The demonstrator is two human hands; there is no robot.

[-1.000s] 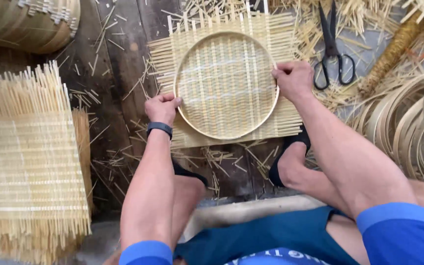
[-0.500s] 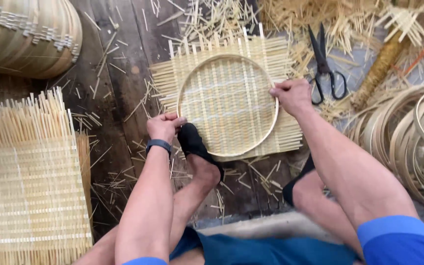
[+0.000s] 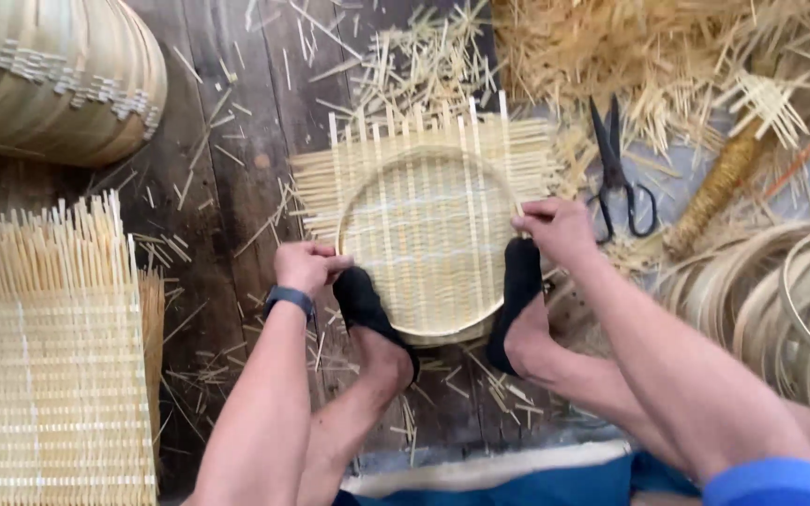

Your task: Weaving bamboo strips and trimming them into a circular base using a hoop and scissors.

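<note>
Left hand [image 3: 307, 267] we find pinching woven bamboo tray [image 3: 424, 239] rim | right hand [image 3: 555, 230] pinching opposite rim | tray on floor, pinned by socked feet [image 3: 367, 314] | light, springy, splintery; grip hoop.

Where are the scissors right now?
The black scissors lie on the floor in the upper right of the head view, just right of the round woven bamboo tray and above the right hand, among loose bamboo offcuts.
</note>
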